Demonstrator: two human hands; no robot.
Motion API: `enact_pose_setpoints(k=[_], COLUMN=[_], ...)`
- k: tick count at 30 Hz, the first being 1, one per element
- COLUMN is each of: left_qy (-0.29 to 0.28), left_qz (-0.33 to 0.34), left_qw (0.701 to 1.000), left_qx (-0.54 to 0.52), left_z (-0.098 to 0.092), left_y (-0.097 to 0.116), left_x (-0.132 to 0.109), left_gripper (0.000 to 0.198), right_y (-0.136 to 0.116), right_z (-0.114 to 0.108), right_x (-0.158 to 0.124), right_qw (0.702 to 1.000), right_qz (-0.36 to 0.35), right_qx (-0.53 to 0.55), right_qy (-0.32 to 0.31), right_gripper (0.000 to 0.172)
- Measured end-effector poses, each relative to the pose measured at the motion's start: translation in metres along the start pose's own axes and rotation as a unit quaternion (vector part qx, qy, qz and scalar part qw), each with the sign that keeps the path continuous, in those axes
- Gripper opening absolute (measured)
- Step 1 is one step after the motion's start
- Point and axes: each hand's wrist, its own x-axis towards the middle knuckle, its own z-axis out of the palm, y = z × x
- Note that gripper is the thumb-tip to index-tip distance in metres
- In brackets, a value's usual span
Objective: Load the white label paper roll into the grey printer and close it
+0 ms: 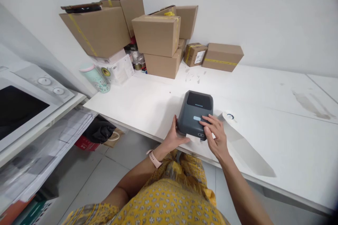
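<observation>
A dark grey label printer sits near the front edge of the white table. My left hand is cupped against the printer's lower left corner, fingers curled under its front where a white label sticks out. My right hand rests on the printer's top right, fingers spread, fingertips near a light blue button. A long white paper strip with a small roll end lies just right of the printer.
Several cardboard boxes are stacked at the back against the wall, with a mint tumbler and a white carton to their left. A white microwave stands on a shelf at left. Bags lie on the floor under the table.
</observation>
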Motion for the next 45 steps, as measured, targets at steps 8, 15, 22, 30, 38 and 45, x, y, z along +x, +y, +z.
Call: enact_pose_setpoints(k=[8,15,22,30,38,45], left_qy=[0.02,0.038,0.087,0.134,0.007,0.043], left_qz=[-0.03,-0.034,-0.002,-0.002,-0.143,-0.132], left_qw=[0.998,0.997,0.995,0.99,0.988,0.986], left_qx=[-0.052,-0.066,-0.044,0.031,-0.058,-0.09], left_z=[-0.003,0.007,0.012,0.005,0.029,0.041], left_y=[0.017,0.033,0.025,0.024,0.022,0.023], left_x=[0.008,0.03,0.031,0.008,-0.042,-0.02], left_gripper=[0.105,0.081,0.075,0.078,0.041,0.037], right_y=[0.011,0.017,0.019,-0.006,-0.016,-0.013], right_z=[0.021,0.026,0.034,0.031,0.018,0.018], right_x=[-0.017,-0.019,-0.025,-0.021,-0.03,-0.029], right_qw=[0.929,0.883,0.884,0.946,0.987,0.99], right_qz=[0.303,0.357,0.363,0.271,0.145,0.135], right_qx=[0.201,0.305,0.29,0.13,0.056,0.028], right_qy=[0.071,0.022,0.057,0.12,0.047,0.036], right_gripper=[0.07,0.076,0.071,0.072,0.046,0.043])
